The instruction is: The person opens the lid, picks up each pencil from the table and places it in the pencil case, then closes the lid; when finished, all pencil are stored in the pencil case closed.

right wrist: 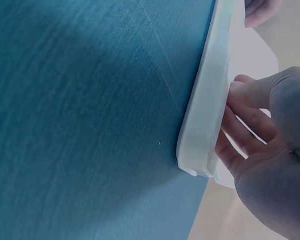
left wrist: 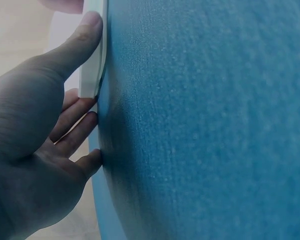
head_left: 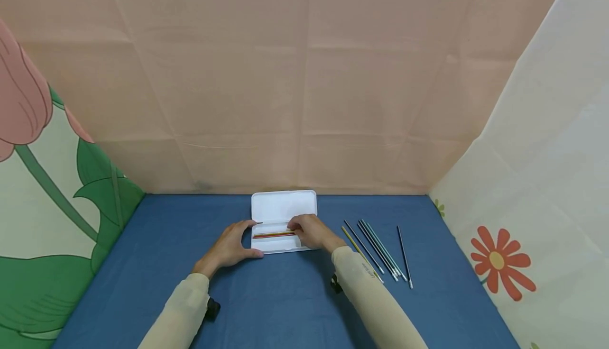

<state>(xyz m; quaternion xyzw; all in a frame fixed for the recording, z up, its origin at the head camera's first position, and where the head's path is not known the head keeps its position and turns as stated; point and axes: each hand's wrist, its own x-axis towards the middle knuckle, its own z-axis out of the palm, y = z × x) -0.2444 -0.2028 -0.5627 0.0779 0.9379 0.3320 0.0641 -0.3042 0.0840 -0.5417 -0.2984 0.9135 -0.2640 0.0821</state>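
Observation:
A white pencil case lies on the blue cloth with its lid raised at the back. Red and yellow pencils lie lengthwise in its base. My left hand holds the case's left end, thumb at the front edge and fingers toward the back; the left wrist view shows the thumb against the case's side. Over the right part of the base, my right hand reaches in, thumb and index finger together at the pencils' right ends. In the right wrist view the case wall hides what these fingertips pinch.
Right of the case, several loose pencils lie slanted on the cloth: a yellow pencil, dark pencils, green pencils and one dark pencil farther right. A beige wall stands behind; printed panels flank both sides.

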